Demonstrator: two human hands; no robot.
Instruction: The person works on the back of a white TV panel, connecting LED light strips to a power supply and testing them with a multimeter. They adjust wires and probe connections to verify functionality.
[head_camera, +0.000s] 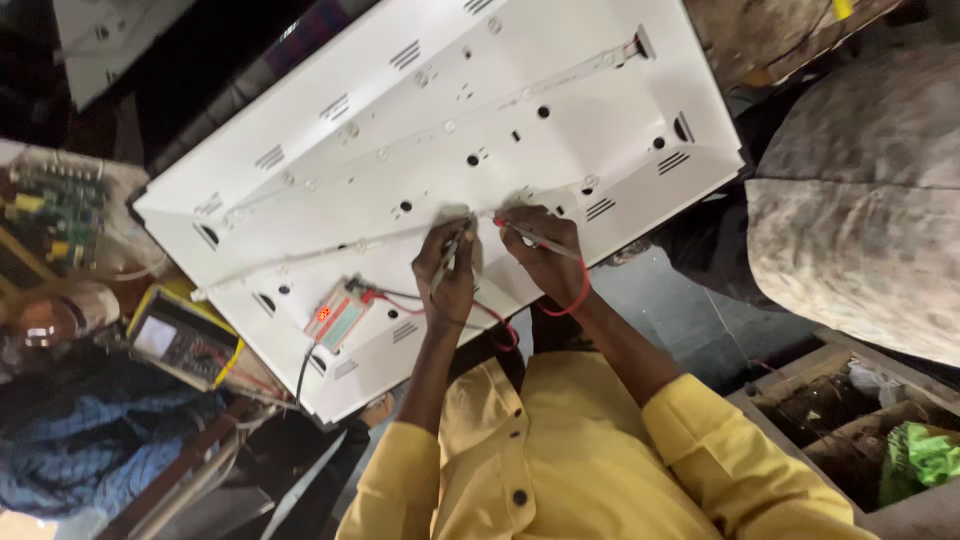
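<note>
A large white sheet-metal backlight panel (560, 90), pierced with round holes and slot vents, fills the middle of the view and runs from the near left to the far right. Thin pale light strips (330, 248) cross it lengthwise. At the right stands a big mottled grey block (860, 190). At the near left edge of the panel lies a yellow-cased multimeter (178, 340), and just right of it, on the panel itself, a small white tester box with a red lit display (336, 316) trails a red lead (400, 300). The left hand (447, 270) is closed around a dark probe (450, 255), its tip set down on the strip. Just to its right, the right hand (545, 258) pinches a slim grey probe with a red tip (535, 236) between thumb and fingers, the tip touching the same strip near the other one.
</note>
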